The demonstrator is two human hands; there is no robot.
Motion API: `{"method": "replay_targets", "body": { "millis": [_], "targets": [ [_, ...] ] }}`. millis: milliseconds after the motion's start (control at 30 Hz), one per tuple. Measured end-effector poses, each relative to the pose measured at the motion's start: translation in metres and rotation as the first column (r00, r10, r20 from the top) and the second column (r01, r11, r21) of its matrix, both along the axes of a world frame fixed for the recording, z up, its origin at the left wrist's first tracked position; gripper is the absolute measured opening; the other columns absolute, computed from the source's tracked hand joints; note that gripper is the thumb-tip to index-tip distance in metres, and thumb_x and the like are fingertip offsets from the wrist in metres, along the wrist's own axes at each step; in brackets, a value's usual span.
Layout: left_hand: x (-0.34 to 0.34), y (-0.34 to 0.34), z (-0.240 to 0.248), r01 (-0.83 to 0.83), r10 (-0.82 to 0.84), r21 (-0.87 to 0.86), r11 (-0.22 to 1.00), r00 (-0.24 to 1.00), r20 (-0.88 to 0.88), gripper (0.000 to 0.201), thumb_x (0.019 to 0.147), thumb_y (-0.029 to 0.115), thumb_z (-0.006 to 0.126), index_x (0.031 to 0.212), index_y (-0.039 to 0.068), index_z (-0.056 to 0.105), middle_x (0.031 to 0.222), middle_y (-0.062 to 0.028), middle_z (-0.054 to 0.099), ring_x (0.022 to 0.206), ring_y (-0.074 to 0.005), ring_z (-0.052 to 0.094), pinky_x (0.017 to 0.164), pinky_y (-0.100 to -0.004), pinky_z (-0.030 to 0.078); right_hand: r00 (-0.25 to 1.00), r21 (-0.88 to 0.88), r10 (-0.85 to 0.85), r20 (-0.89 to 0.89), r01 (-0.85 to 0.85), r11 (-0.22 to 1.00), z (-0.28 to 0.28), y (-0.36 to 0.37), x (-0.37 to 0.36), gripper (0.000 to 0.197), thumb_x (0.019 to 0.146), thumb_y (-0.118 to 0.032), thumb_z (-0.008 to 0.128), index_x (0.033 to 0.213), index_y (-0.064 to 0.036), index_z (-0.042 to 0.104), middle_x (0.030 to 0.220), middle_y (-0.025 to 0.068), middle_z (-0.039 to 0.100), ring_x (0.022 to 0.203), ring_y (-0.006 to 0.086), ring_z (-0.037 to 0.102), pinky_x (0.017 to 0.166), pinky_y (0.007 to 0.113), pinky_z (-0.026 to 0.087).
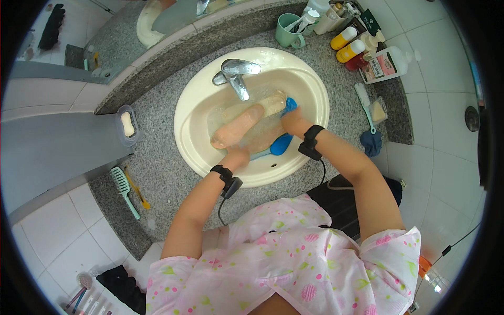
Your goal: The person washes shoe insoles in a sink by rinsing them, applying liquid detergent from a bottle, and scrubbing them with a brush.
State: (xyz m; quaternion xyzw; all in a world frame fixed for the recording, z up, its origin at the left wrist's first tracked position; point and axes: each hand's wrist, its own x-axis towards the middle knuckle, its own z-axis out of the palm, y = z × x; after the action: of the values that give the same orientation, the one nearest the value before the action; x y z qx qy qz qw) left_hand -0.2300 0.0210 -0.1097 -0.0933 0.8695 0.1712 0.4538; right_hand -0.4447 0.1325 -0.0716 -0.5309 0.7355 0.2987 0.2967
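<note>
In a cream oval washbasin [184,131] holding cloudy water lie pale beige, shoe-shaped things. One pinkish beige piece [239,126] slants across the middle, and a paler one [273,104] sits beyond it. My right hand [296,123] is closed around a small blue object [289,105] at the basin's right; its kind is partly hidden. Just below that hand rests a blue spoon-shaped tool [282,144] with a light blue handle. My left hand [237,157] dips into the water at the near end of the pinkish piece, its fingers mostly hidden.
A chrome faucet [239,76] overhangs the basin. Behind stand a green cup [289,29], yellow-capped bottles [349,51] and a white jug [386,65]. A soap dish [127,125] and comb [123,189] lie left; a long-handled brush [365,105] lies right on the granite counter [157,152].
</note>
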Motion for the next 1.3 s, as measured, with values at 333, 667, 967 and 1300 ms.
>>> {"method": "replay_targets", "body": {
  "millis": [333,667,967,1300],
  "targets": [
    [0.012,-0.022,0.004,-0.306,0.373,0.253,0.918,0.883,-0.285,0.018,0.083,0.014,0.053,0.088,0.001,0.063,0.098,-0.0217,0.064,0.094,-0.0394,0.06,0.079,-0.0484,0.047,0.949,-0.199,-0.246,0.197,0.284,0.938,-0.015,0.008,-0.007,0.017,0.084,-0.01,0.057,0.096,-0.0059,0.069,0.092,0.0133,0.068,0.088,0.0322,0.065,0.076,0.044,0.05],
    [0.026,-0.044,-0.005,-0.522,0.787,0.59,0.616,0.445,-0.428,0.072,0.082,0.01,0.068,0.143,-0.003,0.03,0.141,-0.0225,0.042,0.131,-0.0319,0.042,0.107,-0.0395,0.035,0.798,-0.568,-0.146,0.585,0.531,0.629,0.094,0.014,0.002,0.016,0.082,-0.01,0.06,0.097,-0.0063,0.066,0.089,0.016,0.067,0.082,0.0349,0.064,0.071,0.042,0.051],
    [0.009,-0.06,0.064,-0.46,0.959,0.855,0.241,0.246,-0.138,0.062,0.083,0.009,0.071,0.135,-0.003,0.04,0.132,-0.0162,0.051,0.119,-0.025,0.052,0.098,-0.0358,0.045,0.575,-0.493,-0.109,0.811,0.771,0.403,0.146,0.022,0.003,0.022,0.086,-0.007,0.061,0.108,-0.004,0.064,0.09,0.0151,0.067,0.082,0.0282,0.066,0.073,0.033,0.051],
    [0.03,-0.066,0.085,-0.485,0.944,0.833,-0.265,0.045,0.326,0.03,0.094,0.016,0.059,0.115,-0.006,0.058,0.106,-0.0133,0.066,0.09,-0.0228,0.068,0.076,-0.0331,0.059,0.323,-0.255,-0.375,0.869,0.941,0.22,0.064,0.029,0.004,0.024,0.086,-0.014,0.068,0.104,0.001,0.062,0.093,0.0127,0.066,0.083,0.0186,0.064,0.076,0.032,0.052]
  ]
}}
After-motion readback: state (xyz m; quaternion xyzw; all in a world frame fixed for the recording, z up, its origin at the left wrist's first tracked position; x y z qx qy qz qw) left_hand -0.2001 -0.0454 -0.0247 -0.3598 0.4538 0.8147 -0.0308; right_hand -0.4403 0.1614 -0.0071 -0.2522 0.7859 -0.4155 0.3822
